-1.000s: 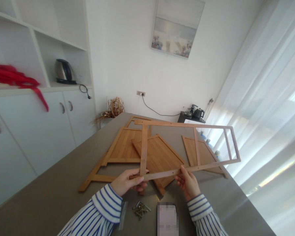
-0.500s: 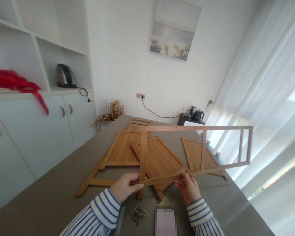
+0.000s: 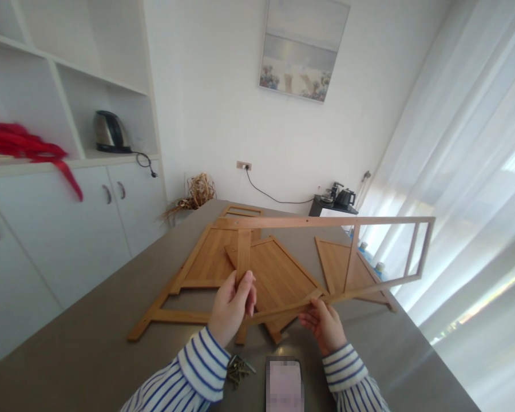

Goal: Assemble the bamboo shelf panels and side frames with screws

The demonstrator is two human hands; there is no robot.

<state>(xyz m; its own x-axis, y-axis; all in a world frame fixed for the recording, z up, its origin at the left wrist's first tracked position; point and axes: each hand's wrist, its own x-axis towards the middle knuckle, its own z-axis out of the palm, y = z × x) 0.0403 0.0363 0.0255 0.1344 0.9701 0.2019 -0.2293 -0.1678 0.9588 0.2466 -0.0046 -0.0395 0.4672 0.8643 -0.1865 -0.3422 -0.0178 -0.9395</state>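
Left grip (image 3: 232, 303) is closed around the wide crossbar (image 3: 244, 252) of a wooden frame (image 3: 386, 220), thumb on the near face and fingers curled behind; half a second ago it held the corner below, where that bar meets the near rail (image 3: 371, 289). Right grip (image 3: 324, 326) stays closed on the near rail in a pinch of thumb and fingertips. The frame's right end now leans more, its end bar slanting where it stood nearly upright before. The left sleeve (image 3: 203, 363) has shifted over, partly covering the pile of screws (image 3: 239, 372). Held up above the tabletop (image 3: 90, 343), the frame is long, ladder-like and light brown, with two long rails, open gaps, narrower bars toward the right and a small dark hole in the far rail. Behind and beneath it lie a left panel (image 3: 201, 260), a middle panel (image 3: 283, 269) and a right panel (image 3: 332, 263), all wooden.
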